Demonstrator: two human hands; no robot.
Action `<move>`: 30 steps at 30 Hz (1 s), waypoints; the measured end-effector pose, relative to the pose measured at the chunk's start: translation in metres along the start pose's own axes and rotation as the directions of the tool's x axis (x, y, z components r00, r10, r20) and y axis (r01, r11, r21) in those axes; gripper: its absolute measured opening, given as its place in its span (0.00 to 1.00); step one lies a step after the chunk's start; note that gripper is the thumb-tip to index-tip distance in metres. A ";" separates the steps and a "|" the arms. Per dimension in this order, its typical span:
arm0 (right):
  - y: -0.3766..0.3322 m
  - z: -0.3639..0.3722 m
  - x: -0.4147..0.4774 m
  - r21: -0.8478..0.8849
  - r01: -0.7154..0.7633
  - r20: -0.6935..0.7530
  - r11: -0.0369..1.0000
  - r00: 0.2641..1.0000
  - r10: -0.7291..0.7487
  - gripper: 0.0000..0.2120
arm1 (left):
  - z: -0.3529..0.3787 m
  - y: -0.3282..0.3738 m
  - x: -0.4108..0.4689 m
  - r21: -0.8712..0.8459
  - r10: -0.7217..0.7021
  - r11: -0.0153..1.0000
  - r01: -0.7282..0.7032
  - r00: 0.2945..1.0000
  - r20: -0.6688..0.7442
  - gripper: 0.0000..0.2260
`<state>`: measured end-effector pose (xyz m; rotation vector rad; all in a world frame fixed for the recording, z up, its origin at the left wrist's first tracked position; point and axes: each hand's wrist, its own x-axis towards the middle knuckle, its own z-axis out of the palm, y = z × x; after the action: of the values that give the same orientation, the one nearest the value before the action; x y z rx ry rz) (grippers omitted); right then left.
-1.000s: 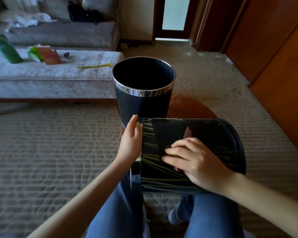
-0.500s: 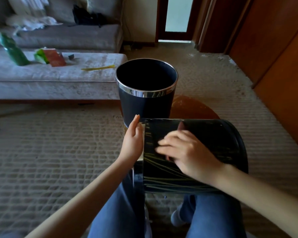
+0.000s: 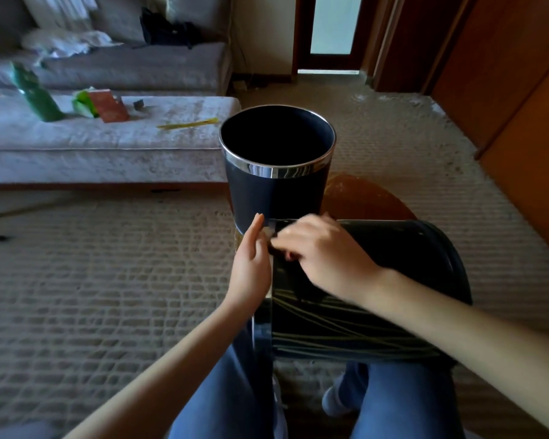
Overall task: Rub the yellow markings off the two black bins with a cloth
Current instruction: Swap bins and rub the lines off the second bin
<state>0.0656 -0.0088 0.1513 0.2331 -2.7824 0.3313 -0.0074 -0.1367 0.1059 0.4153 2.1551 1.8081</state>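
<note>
bin (image 3: 409,248) is lying across the lap, long axis 9 to 3 o'clock. left hand (image 3: 251,267), fingers straight, is bracing its rim. right hand (image 3: 324,251) is curling its grip on a half-hidden cloth (image 3: 289,256), with yellow markings (image 3: 330,331) at its 6 o'clock.

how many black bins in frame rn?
2. The upright bin stands just beyond the knees. The tipped bin lies on its side across the lap, with yellow lines on its near wall. No others are seen, though the room's edges are out of frame.

Lying black bin (image 3: 377,280) streaked with yellow lines; upright black bin (image 3: 276,198) behind it, silver-rimmed; beige ribbed carpet (image 3: 108,280) beneath.
</note>
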 end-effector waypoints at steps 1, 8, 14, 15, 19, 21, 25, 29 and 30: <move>-0.005 -0.001 -0.021 -0.012 0.076 -0.028 0.997 0.997 -0.076 0.20 | 0.001 0.001 0.003 -0.030 -0.016 0.999 0.016 1.000 -0.001 0.20; 0.010 0.001 -0.002 -0.058 0.109 -0.030 0.992 0.993 -0.111 0.20 | 0.001 -0.002 0.004 -0.115 -0.052 0.992 0.053 0.999 0.014 0.19; 0.047 0.007 0.038 0.100 -0.243 0.158 0.965 0.961 0.226 0.24 | -0.002 -0.003 -0.010 -0.001 0.025 1.000 -0.025 1.000 0.003 0.20; 0.044 0.003 0.026 0.129 -0.211 0.128 0.969 0.972 0.195 0.25 | -0.002 -0.003 -0.008 0.004 0.024 1.000 -0.024 1.000 0.004 0.20; 0.043 -0.023 -0.057 0.209 -0.079 0.049 0.975 0.996 0.070 0.23 | -0.001 -0.002 -0.003 -0.002 0.012 1.000 -0.012 1.000 0.016 0.20; 0.056 -0.038 -0.094 0.180 -0.090 0.027 0.980 0.996 0.087 0.23 | -0.001 -0.003 -0.002 -0.001 0.019 1.000 -0.019 1.000 0.017 0.20; 0.087 -0.063 -0.128 0.049 -0.179 -0.019 0.983 0.983 0.180 0.23 | 0.000 -0.002 0.000 0.011 0.027 1.000 -0.027 1.000 0.006 0.19; 0.103 -0.074 -0.145 -0.055 -0.322 -0.126 0.945 0.941 0.313 0.21 | 0.001 -0.002 0.006 0.031 0.014 0.999 -0.014 1.000 0.004 0.19; 0.102 -0.075 -0.152 -0.059 -0.354 -0.153 0.933 0.927 0.342 0.20 | 0.000 -0.003 0.007 0.033 0.007 0.999 -0.007 1.000 0.000 0.19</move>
<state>0.2095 0.1269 0.1478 -0.3006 -2.6796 0.2978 -0.0137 -0.1340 0.1027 0.4308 2.1886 1.7785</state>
